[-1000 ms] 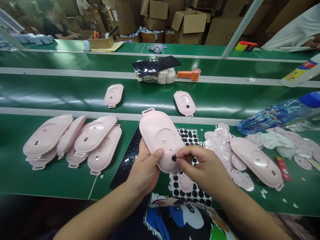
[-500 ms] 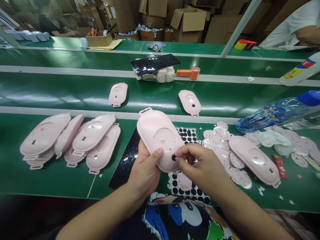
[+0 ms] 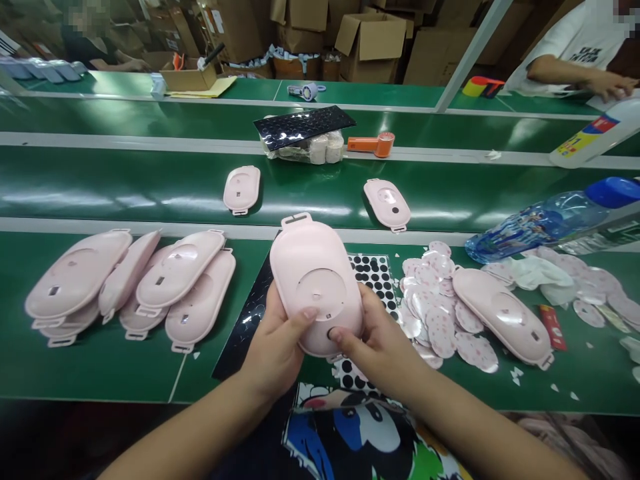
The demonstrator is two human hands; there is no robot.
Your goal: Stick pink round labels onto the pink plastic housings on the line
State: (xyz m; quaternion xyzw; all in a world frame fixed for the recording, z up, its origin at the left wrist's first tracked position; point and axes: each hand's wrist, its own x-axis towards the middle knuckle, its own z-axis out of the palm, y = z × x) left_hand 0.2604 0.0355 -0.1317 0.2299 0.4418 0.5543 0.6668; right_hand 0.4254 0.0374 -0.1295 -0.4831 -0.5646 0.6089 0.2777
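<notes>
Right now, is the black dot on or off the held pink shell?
On: the black dot lies against the pink shell, partly covered by the right hand. Whether stuck: cannot tell.

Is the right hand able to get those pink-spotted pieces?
Probably yes, if the right hand lets go of the pink cover: the pink-spotted pieces lie close on its right, though another pink cover seems to overlap some.
</notes>
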